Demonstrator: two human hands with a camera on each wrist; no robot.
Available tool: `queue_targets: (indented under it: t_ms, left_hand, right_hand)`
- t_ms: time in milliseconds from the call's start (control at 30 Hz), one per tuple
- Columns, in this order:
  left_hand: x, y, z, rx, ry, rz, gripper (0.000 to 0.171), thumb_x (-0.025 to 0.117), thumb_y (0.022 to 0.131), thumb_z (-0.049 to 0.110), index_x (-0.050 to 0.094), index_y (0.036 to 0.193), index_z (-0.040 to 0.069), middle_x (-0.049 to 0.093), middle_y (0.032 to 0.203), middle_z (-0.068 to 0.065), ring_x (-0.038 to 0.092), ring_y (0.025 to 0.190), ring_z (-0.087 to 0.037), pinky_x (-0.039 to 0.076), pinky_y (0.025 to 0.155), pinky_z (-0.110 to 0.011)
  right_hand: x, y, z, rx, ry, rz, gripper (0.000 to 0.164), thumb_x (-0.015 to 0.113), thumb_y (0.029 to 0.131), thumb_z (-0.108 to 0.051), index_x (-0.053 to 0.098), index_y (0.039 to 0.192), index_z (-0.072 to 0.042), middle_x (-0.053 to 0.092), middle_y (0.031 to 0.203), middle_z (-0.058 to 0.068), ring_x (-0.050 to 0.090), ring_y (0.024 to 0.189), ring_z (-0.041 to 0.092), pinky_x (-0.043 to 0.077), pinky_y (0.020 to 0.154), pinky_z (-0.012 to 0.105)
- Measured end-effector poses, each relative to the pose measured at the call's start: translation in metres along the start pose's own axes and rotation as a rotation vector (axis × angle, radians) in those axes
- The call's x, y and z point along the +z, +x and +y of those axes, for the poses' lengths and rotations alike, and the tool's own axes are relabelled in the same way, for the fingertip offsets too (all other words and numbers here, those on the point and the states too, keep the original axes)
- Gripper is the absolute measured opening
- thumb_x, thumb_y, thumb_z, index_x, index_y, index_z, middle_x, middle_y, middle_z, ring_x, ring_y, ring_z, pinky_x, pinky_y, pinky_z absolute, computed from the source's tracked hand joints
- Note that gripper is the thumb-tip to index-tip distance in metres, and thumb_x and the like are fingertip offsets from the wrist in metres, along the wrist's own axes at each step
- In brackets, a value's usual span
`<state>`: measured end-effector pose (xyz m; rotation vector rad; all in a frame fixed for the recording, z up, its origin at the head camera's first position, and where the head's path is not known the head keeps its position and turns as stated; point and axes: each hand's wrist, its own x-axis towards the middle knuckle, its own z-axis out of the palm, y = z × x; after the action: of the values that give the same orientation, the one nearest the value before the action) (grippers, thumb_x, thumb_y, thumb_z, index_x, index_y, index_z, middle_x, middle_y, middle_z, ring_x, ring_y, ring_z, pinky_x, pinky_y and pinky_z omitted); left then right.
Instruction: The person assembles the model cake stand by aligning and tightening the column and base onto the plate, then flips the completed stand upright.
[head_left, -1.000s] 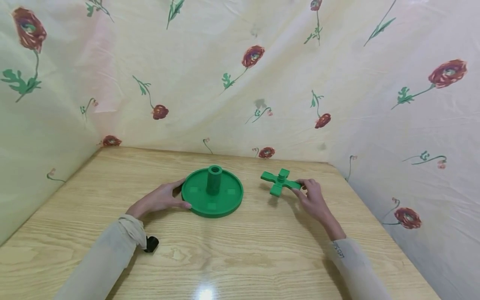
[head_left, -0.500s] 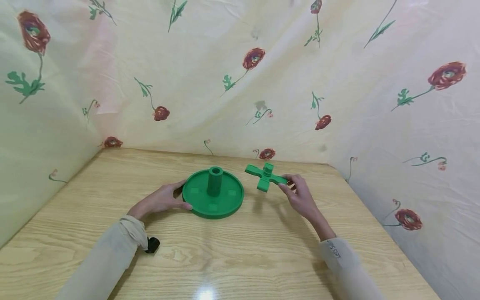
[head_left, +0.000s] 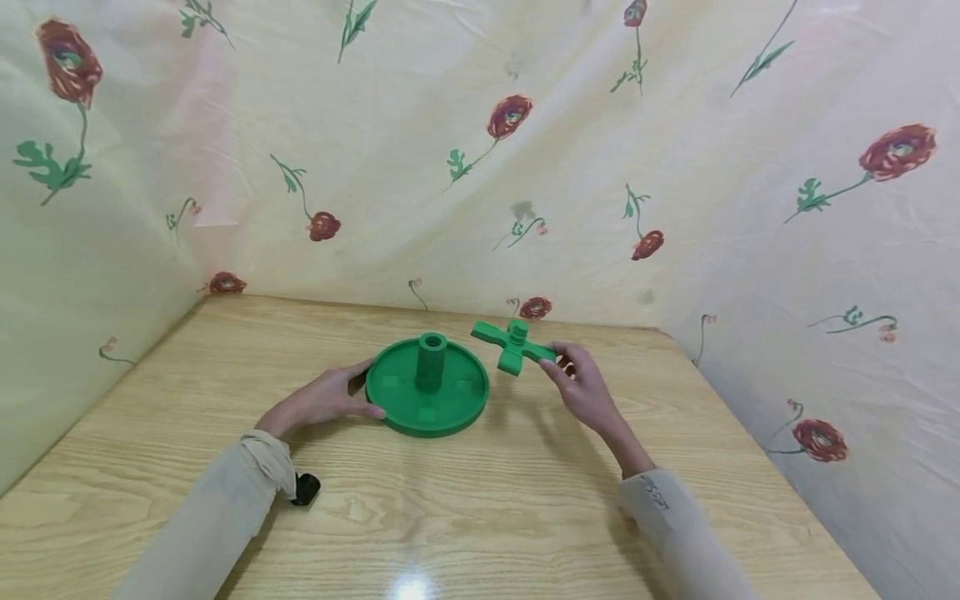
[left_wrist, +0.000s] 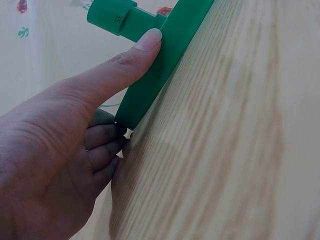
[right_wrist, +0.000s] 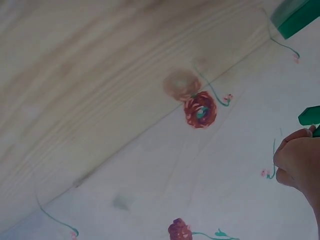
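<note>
A round green base (head_left: 427, 432) with a raised rim lies on the table, a hollow post (head_left: 430, 367) standing upright at its middle. My left hand (head_left: 326, 396) holds the base by its left edge; in the left wrist view the thumb (left_wrist: 147, 40) lies along the rim and the other fingers bend beside its lower edge. To the right, my right hand (head_left: 587, 393) pinches one arm of a green cross-shaped piece (head_left: 516, 340), which hangs tilted above the table with a short stub on top. The right wrist view catches only part of that hand (right_wrist: 302, 160).
The wooden table (head_left: 480, 517) ends at a pale flowered cloth (head_left: 420, 167) behind and at both sides. A small black object (head_left: 306, 489) sticks out beside the left sleeve cuff. The post bears the number 35 in the left wrist view.
My right hand has carried the cross-shaped piece leftward and a little higher, close to the base's right edge. The left hand and the base have stayed in place.
</note>
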<state>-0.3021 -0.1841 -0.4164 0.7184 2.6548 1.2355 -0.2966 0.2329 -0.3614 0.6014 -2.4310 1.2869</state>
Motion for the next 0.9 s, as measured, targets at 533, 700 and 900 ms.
queue_targets:
  t_ms: [533, 700, 900]
  left_hand:
    - [0.000, 0.000, 0.000, -0.013, -0.006, -0.001, 0.107, 0.083, 0.089, 0.045, 0.022, 0.162, -0.004, 0.029, 0.163, -0.027, 0.024, 0.150, -0.046, 0.029, 0.116, -0.062]
    - [0.000, 0.000, -0.001, -0.014, 0.003, 0.002, 0.108, 0.083, 0.088, 0.046, 0.023, 0.162, -0.004, 0.030, 0.163, -0.028, 0.025, 0.150, -0.046, 0.029, 0.116, -0.062]
    - [-0.001, -0.001, 0.000, -0.006, -0.011, 0.000, 0.107, 0.083, 0.088, 0.044, 0.022, 0.162, -0.004, 0.030, 0.163, -0.028, 0.025, 0.150, -0.046, 0.029, 0.116, -0.062]
  right_hand:
    - [0.021, 0.014, -0.031, 0.144, 0.410, -0.081, 0.037, 0.049, 0.112, -0.017, 0.057, 0.128, 0.015, 0.060, 0.109, 0.011, 0.058, 0.104, 0.022, 0.051, 0.096, 0.034]
    - [0.029, 0.017, -0.038, 0.198, 0.644, -0.088, 0.039, 0.047, 0.113, -0.017, 0.055, 0.125, 0.019, 0.057, 0.106, 0.009, 0.058, 0.099, 0.015, 0.052, 0.095, 0.026]
    - [0.044, 0.019, -0.045, 0.199, 0.898, -0.050, 0.026, 0.047, 0.113, -0.017, 0.064, 0.118, 0.001, 0.063, 0.099, 0.008, 0.065, 0.090, 0.012, 0.054, 0.086, 0.021]
